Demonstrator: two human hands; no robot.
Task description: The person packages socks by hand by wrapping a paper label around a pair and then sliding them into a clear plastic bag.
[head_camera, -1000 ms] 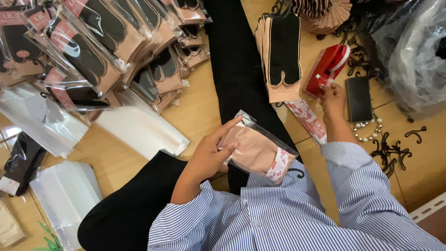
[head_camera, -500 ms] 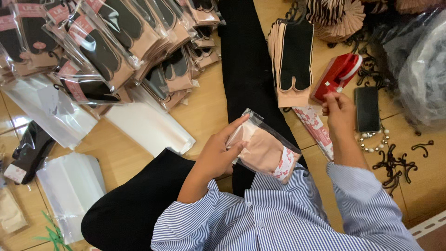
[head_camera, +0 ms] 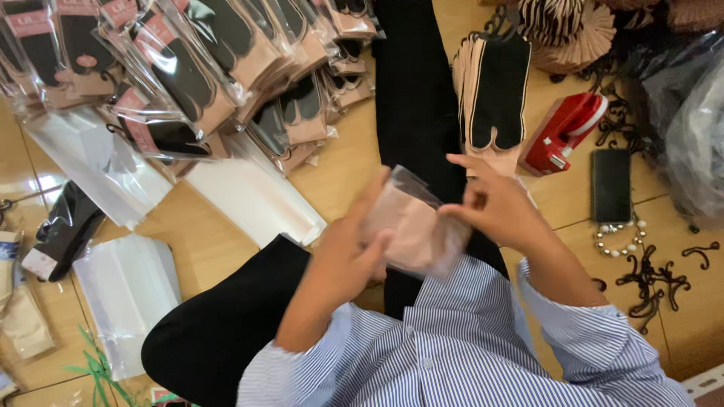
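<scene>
Hands meet over the lap: left hand (head_camera: 354, 252) and right hand (head_camera: 494, 207) both pinch a clear packet (head_camera: 415, 226) of pink cloth, fingers closed on its edges. Red tool (head_camera: 562, 132) and phone (head_camera: 611, 185) lie just beyond.

The person wears a blue-and-white striped button shirt (head_camera: 467, 354) with long cuffed sleeves (head_camera: 596, 339) and black trousers (head_camera: 226, 324).
</scene>
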